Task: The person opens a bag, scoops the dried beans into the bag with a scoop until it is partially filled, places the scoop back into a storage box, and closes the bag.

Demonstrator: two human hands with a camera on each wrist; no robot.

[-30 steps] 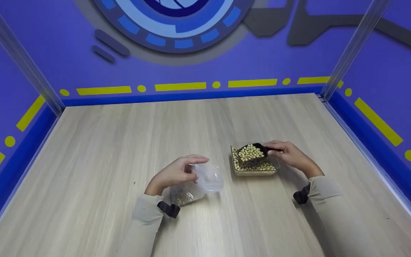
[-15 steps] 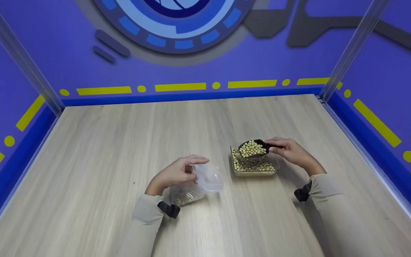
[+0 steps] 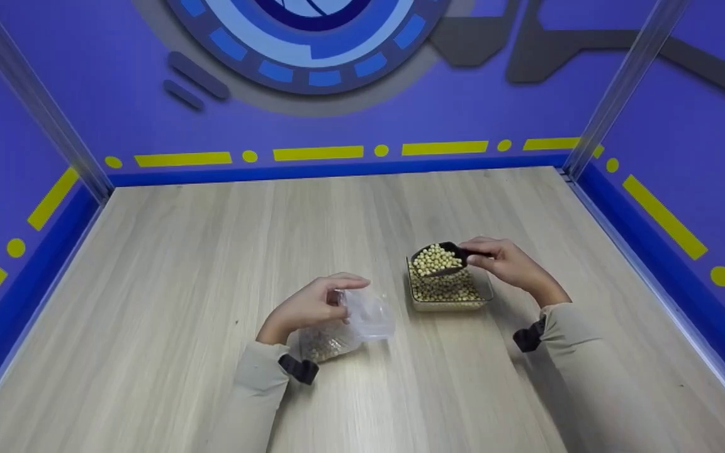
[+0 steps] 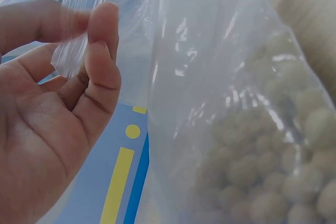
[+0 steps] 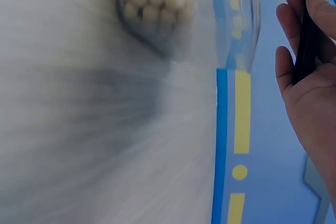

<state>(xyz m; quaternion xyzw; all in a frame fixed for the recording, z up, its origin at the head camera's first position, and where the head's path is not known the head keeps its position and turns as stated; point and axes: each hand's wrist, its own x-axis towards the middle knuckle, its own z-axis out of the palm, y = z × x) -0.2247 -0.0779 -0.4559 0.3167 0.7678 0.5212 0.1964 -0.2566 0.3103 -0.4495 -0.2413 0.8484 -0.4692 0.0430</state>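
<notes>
My right hand [image 3: 510, 264] grips the handle of a black scoop [image 3: 457, 272], which is heaped with pale yellow soybeans [image 3: 436, 259]. The scoop hovers over a clear rectangular container [image 3: 450, 306] that holds more of these beans. In the right wrist view, fingers and thumb wrap the black handle [image 5: 306, 45]. On the left, my left hand [image 3: 309, 306] pinches the zip edge of a clear plastic bag [image 3: 372, 318]. The bag's mouth faces right, toward the container. Beans [image 4: 262, 166] lie in the bottom of the bag, which rests on the table.
A wood-grain table [image 3: 243, 239] carries everything. Blue-purple panels with yellow marks [image 3: 318, 153] rise at the back and both sides. A gap of tabletop separates the bag from the container.
My right hand has raised the filled scoop a little out of the beans, then shifted it slightly left. My left hand and the bag have stayed still.
</notes>
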